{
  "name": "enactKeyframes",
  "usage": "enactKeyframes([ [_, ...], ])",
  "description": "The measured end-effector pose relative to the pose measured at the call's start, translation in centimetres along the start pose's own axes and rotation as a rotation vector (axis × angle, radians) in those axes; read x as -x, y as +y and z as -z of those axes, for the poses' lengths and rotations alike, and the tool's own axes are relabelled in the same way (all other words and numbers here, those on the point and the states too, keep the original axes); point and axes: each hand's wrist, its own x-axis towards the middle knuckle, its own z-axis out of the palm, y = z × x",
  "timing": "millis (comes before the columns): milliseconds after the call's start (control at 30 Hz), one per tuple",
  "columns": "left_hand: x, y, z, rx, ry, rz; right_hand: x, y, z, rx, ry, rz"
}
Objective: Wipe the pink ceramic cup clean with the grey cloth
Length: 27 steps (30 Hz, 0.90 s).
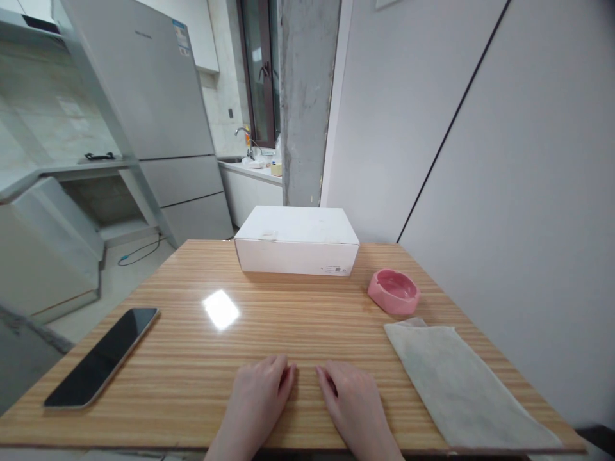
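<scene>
Near the front edge of the wood-grained counter point(307, 320), the left hand point(254, 394) and right hand point(356, 397) rest apart, fingers loosely curled; whether the palms hide anything, I cannot tell. A pale grey-green cloth point(466, 384) lies flat at right, a black smartphone point(103, 358) at left, both probably kept within reach. Beyond sit a pink faceted bowl point(391, 301), a white cardboard box point(298, 253), then a tall grey refrigerator point(139, 89).

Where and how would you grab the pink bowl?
Near-left wall of the pink bowl, right grip coming down from above: thumb inside, fingers outside. It sits upright with its hollow facing up, so the raised wall should pinch well. That side faces the right grip and looks clear of the cloth.
</scene>
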Motion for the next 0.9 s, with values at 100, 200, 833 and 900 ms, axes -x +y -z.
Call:
enactKeyframes([
  [100, -1.3, 0.9, 2.0, 0.13, -0.096, -0.063, -0.1, -0.1, 0.3, -0.022, 0.003, 0.0],
  [200, -4.1, 3.4, 4.2, 0.509, -0.149, -0.217, -0.2, -0.2, 0.5, -0.096, 0.06, 0.002],
  [833, -19.8, 16.5, -4.6, 0.893, 0.047, -0.378, 0.3, 0.2, 0.8, -0.164, 0.414, 0.173],
  [900, -18.8, 15.3, -3.5, 0.878, 0.098, -0.405, 0.4, 0.2, 0.8, -0.177, 0.402, 0.168],
])
